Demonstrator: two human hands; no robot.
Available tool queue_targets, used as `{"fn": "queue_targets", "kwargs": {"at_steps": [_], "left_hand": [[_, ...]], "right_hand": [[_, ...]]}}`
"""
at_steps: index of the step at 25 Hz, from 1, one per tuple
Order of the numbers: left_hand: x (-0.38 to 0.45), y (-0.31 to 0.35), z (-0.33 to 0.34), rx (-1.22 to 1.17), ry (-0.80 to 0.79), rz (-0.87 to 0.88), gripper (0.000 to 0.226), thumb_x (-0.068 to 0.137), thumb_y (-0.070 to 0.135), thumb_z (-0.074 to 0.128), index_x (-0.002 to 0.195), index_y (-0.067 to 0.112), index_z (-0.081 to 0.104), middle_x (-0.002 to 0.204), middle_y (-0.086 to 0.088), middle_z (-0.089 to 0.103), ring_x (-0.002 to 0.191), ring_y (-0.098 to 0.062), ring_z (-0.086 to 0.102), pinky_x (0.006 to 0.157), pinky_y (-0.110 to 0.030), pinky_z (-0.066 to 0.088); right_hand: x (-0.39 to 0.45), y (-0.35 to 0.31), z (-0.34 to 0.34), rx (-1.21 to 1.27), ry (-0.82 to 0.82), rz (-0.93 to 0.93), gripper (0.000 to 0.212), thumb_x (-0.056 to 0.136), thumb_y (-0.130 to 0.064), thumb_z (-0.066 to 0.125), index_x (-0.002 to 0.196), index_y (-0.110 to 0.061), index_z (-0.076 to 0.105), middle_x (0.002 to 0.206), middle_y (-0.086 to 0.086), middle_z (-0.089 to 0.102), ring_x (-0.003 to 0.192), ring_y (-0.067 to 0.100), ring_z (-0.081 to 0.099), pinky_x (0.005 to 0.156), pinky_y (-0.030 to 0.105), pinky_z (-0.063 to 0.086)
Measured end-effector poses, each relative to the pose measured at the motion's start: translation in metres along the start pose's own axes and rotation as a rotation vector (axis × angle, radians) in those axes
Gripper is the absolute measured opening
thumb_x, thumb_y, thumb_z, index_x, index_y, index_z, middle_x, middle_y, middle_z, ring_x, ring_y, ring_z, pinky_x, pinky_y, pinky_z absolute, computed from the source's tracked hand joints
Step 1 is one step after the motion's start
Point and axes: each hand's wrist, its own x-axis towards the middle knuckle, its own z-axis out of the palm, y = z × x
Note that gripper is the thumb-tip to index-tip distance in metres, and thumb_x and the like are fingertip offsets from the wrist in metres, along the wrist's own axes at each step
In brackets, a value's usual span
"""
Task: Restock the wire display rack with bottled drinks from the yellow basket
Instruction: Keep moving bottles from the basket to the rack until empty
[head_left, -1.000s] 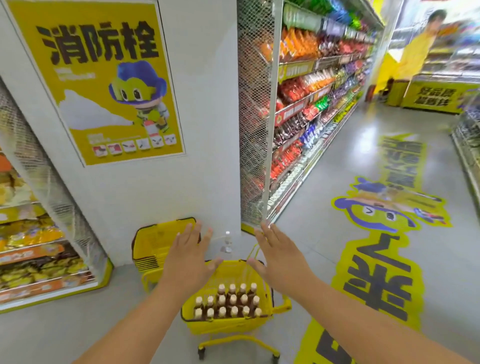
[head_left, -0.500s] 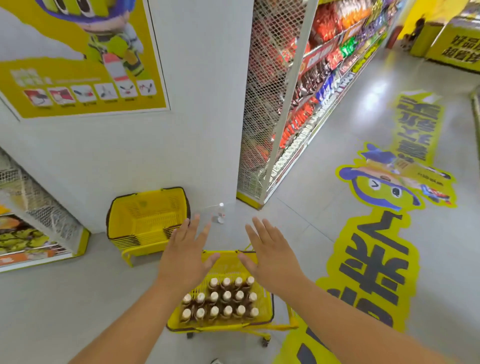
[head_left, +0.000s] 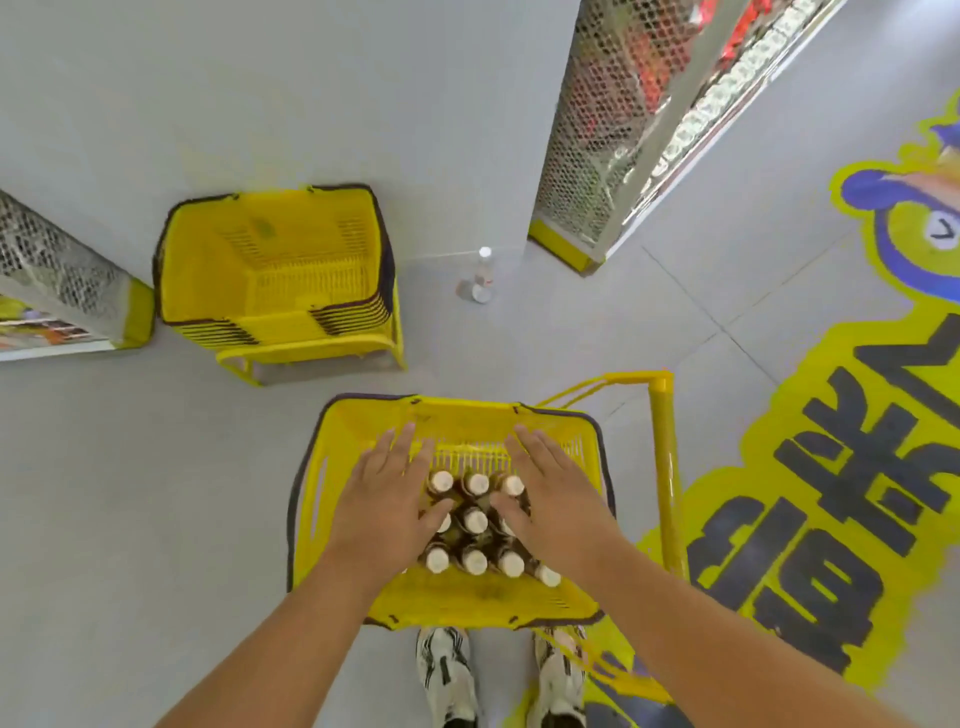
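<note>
A yellow basket (head_left: 467, 415) on a wheeled yellow frame stands right in front of my feet. Inside it stand several brown bottled drinks (head_left: 474, 520) with pale caps, packed in rows. My left hand (head_left: 384, 499) hovers flat over the left bottles, fingers straight and spread. My right hand (head_left: 550, 493) hovers the same way over the right bottles. Neither hand holds anything. A wire mesh shelf end (head_left: 597, 130) rises at the upper right.
A stack of empty yellow baskets (head_left: 270, 270) sits against the white wall at the left. A single clear bottle (head_left: 482, 275) stands on the floor by the wall. Another mesh shelf end (head_left: 62, 270) is at the far left. A yellow floor graphic (head_left: 831, 493) spreads right.
The view has tilted steeply down onto the basket. Both hands have come lower and closer over the bottles, still spread flat and holding nothing.
</note>
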Motion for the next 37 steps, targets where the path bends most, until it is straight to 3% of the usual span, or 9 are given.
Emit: {"fn": "queue_targets", "kwargs": {"at_steps": [3, 9, 13, 16, 18, 22, 25, 31, 37], "left_hand": [[0.028, -0.014, 0.064, -0.068, -0.093, -0.042, 0.080, 0.096, 0.067, 0.038, 0.161, 0.025, 0.018, 0.171, -0.002, 0.007, 0.157, -0.024, 0.004, 0.125, -0.044, 0.021], [0.066, -0.033, 0.147, -0.142, -0.177, -0.051, 0.080, 0.097, 0.061, 0.049, 0.161, 0.026, 0.017, 0.170, 0.003, 0.014, 0.156, -0.020, 0.011, 0.123, -0.039, 0.024], [0.081, -0.037, 0.167, -0.219, -0.194, -0.062, 0.068, 0.096, 0.053, 0.058, 0.155, 0.027, 0.036, 0.160, 0.000, 0.039, 0.151, -0.022, 0.027, 0.116, -0.040, 0.033], [0.094, -0.038, 0.170, -0.286, -0.215, -0.072, 0.051, 0.090, 0.048, 0.070, 0.136, 0.035, 0.055, 0.135, 0.003, 0.062, 0.127, -0.024, 0.054, 0.095, -0.039, 0.050], [0.099, -0.038, 0.174, -0.424, -0.223, -0.119, 0.046, 0.087, 0.041, 0.076, 0.130, 0.035, 0.060, 0.125, 0.005, 0.068, 0.116, -0.024, 0.061, 0.090, -0.040, 0.053], [0.103, -0.039, 0.179, -0.619, -0.177, -0.221, 0.048, 0.086, 0.031, 0.080, 0.131, 0.030, 0.063, 0.128, 0.002, 0.069, 0.120, -0.025, 0.060, 0.093, -0.037, 0.050], [0.097, -0.037, 0.169, -0.662, -0.133, -0.261, 0.041, 0.086, 0.033, 0.080, 0.124, 0.030, 0.066, 0.116, 0.003, 0.071, 0.109, -0.022, 0.062, 0.081, -0.031, 0.044], [0.061, -0.023, 0.085, -0.900, 0.041, -0.338, 0.034, 0.074, 0.032, 0.089, 0.103, 0.035, 0.072, 0.096, 0.021, 0.070, 0.093, -0.005, 0.062, 0.072, -0.008, 0.040], [-0.002, 0.000, -0.062, -1.176, 0.247, -0.280, 0.039, 0.071, 0.018, 0.088, 0.098, 0.041, 0.072, 0.099, 0.016, 0.076, 0.102, -0.007, 0.071, 0.096, -0.043, 0.055]], "right_hand": [[0.033, 0.028, 0.063, -0.001, -0.147, 0.032, 0.078, 0.102, -0.062, 0.026, 0.164, -0.017, 0.014, 0.172, -0.001, 0.005, 0.159, 0.021, 0.003, 0.129, 0.039, 0.012], [0.074, 0.059, 0.162, -0.019, -0.198, 0.000, 0.074, 0.101, -0.055, 0.047, 0.161, -0.017, 0.026, 0.167, 0.004, 0.027, 0.156, 0.025, 0.019, 0.125, 0.042, 0.022], [0.087, 0.066, 0.180, 0.004, -0.108, 0.003, 0.061, 0.094, -0.044, 0.068, 0.146, -0.016, 0.054, 0.145, 0.007, 0.059, 0.139, 0.030, 0.049, 0.114, 0.045, 0.040], [0.101, 0.069, 0.187, -0.009, -0.082, -0.016, 0.050, 0.084, -0.045, 0.078, 0.127, -0.021, 0.068, 0.123, 0.003, 0.072, 0.118, 0.029, 0.063, 0.102, 0.043, 0.048], [0.108, 0.068, 0.188, 0.017, -0.072, 0.007, 0.042, 0.083, -0.047, 0.076, 0.121, -0.030, 0.069, 0.116, -0.004, 0.073, 0.110, 0.025, 0.065, 0.092, 0.037, 0.051], [0.111, 0.063, 0.185, 0.101, -0.088, 0.088, 0.033, 0.089, -0.046, 0.070, 0.120, -0.037, 0.065, 0.117, -0.010, 0.070, 0.106, 0.019, 0.064, 0.078, 0.032, 0.052], [0.107, 0.060, 0.174, 0.250, -0.052, 0.117, 0.025, 0.089, -0.037, 0.071, 0.113, -0.034, 0.069, 0.112, -0.008, 0.071, 0.103, 0.020, 0.065, 0.075, 0.031, 0.051], [0.072, 0.025, 0.094, 0.498, 0.159, 0.106, 0.035, 0.084, -0.026, 0.081, 0.118, -0.025, 0.073, 0.118, -0.005, 0.073, 0.109, 0.014, 0.066, 0.093, 0.034, 0.053], [0.016, -0.039, -0.053, 0.690, 0.350, 0.091, 0.029, 0.080, -0.029, 0.085, 0.107, -0.028, 0.075, 0.106, -0.015, 0.074, 0.103, 0.002, 0.067, 0.091, 0.022, 0.051]]}}
